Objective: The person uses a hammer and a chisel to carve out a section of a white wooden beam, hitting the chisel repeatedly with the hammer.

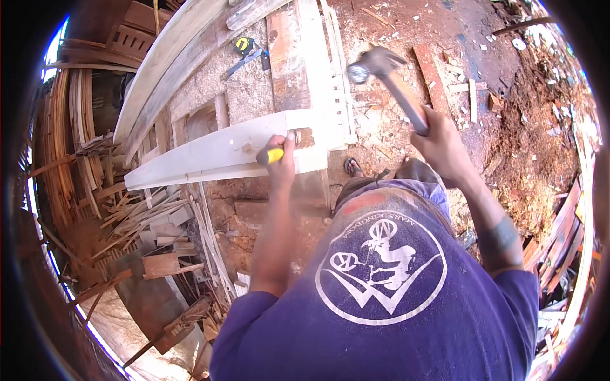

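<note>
My left hand (285, 164) is closed around a chisel's yellow and black handle (274, 155), over a pale, tapering board (210, 147). The chisel's blade is hard to make out. Beside that hand, near the board's wide right end, is a small brown recess (305, 137) cut into the wood. To the right, my right hand (443, 143) grips a claw hammer (403, 95), lifted off the board with its metal head pointing up and left. The hammer head is slightly blurred.
Beyond the board, a yellow and black tape measure (243, 44) and a blue-bladed square (244, 62) lie on the sawdust-covered bench. Curved planks (166, 63) extend at the upper left. Scrap strips (136, 216) pile up on the left. Wood chips and a brown plank (431, 79) litter the ground.
</note>
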Available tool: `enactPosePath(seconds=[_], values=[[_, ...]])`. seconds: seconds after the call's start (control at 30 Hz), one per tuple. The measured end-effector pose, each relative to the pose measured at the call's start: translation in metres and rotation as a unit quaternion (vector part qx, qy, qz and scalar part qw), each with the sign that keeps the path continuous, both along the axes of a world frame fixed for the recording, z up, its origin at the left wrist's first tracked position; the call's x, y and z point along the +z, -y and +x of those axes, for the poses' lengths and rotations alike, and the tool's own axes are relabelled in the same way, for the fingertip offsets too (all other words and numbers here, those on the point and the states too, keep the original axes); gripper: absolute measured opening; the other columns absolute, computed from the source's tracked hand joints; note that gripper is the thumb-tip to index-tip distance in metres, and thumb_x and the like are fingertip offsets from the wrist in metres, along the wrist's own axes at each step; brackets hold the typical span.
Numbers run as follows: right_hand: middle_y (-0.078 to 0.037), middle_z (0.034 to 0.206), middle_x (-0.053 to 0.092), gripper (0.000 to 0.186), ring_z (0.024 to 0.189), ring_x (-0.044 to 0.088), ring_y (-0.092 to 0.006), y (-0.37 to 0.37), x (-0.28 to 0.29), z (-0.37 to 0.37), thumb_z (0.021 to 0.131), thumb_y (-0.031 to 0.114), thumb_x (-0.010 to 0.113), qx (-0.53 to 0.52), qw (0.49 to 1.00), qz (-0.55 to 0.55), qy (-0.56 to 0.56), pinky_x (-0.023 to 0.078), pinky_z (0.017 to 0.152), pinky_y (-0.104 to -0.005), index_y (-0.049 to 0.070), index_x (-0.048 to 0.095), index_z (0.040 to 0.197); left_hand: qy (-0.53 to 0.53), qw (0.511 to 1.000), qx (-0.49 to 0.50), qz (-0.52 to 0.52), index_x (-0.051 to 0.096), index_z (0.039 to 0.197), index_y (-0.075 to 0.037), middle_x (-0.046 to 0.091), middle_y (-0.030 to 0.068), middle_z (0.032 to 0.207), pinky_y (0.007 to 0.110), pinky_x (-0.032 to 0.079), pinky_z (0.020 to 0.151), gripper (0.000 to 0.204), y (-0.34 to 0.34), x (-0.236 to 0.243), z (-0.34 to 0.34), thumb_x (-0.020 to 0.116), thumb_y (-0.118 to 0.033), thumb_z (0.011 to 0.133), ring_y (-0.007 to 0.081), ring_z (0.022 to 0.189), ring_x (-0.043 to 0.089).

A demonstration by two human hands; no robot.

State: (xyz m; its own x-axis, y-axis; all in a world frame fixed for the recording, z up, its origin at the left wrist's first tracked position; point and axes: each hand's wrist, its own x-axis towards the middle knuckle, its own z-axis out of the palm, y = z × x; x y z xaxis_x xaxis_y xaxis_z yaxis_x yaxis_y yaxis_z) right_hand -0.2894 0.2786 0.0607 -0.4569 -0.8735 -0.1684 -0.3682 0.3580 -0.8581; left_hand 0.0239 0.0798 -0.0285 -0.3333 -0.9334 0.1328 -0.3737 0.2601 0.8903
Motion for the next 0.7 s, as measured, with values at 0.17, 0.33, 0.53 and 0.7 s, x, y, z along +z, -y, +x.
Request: enactPosePath(seconds=[0.17, 0.33, 0.53, 0.7], values=[[-0.014, 0.071, 0.064, 0.027, 0.061, 0.063, -0.0205, -0.017, 0.001, -0.020, 0.084, 0.012, 0.064, -0.080, 0.991, 0.083, 0.062, 0.051, 0.058, -0.0374, -0.009, 0.063, 0.101, 0.115, 0.993, -0.002, 0.011, 0.063, 0.076, 0.002, 0.061, 0.0052, 0.062, 0.034, 0.043, 0.052, 0.039, 0.073, 0.032, -0.089, 0.074, -0.031, 0.093, 0.0125, 0.055, 0.055], [-0.004, 0.062, 0.058, 0.016, 0.049, 0.055, -0.0106, -0.047, -0.024, -0.016, 0.086, 0.015, 0.065, -0.171, 0.973, 0.089, 0.129, 0.043, 0.045, -0.0297, 0.000, 0.059, 0.087, 0.077, 0.950, -0.290, -0.083, 0.069, 0.093, -0.004, 0.071, 0.0092, 0.073, 0.034, 0.055, 0.063, 0.014, -0.014, 0.042, -0.146, 0.074, -0.014, 0.086, 0.0201, 0.066, 0.071], [-0.001, 0.055, 0.052, 0.012, 0.040, 0.048, -0.0097, -0.085, -0.068, 0.004, 0.085, 0.010, 0.065, -0.279, 0.936, 0.091, 0.193, 0.038, 0.039, -0.0259, 0.005, 0.055, 0.082, 0.247, 0.890, -0.350, -0.155, 0.063, 0.106, -0.005, 0.071, 0.0129, 0.075, 0.039, 0.059, 0.064, 0.029, -0.011, -0.038, -0.140, 0.077, -0.020, 0.085, 0.0261, 0.067, 0.072], [-0.001, 0.055, 0.053, 0.012, 0.041, 0.049, -0.0105, -0.096, -0.082, 0.006, 0.085, 0.010, 0.065, -0.294, 0.926, 0.108, 0.211, 0.038, 0.040, -0.0266, 0.004, 0.055, 0.085, 0.289, 0.874, -0.359, -0.152, 0.062, 0.113, -0.004, 0.071, 0.0150, 0.075, 0.043, 0.058, 0.067, 0.039, -0.004, -0.036, -0.141, 0.078, -0.022, 0.082, 0.0314, 0.071, 0.072]])
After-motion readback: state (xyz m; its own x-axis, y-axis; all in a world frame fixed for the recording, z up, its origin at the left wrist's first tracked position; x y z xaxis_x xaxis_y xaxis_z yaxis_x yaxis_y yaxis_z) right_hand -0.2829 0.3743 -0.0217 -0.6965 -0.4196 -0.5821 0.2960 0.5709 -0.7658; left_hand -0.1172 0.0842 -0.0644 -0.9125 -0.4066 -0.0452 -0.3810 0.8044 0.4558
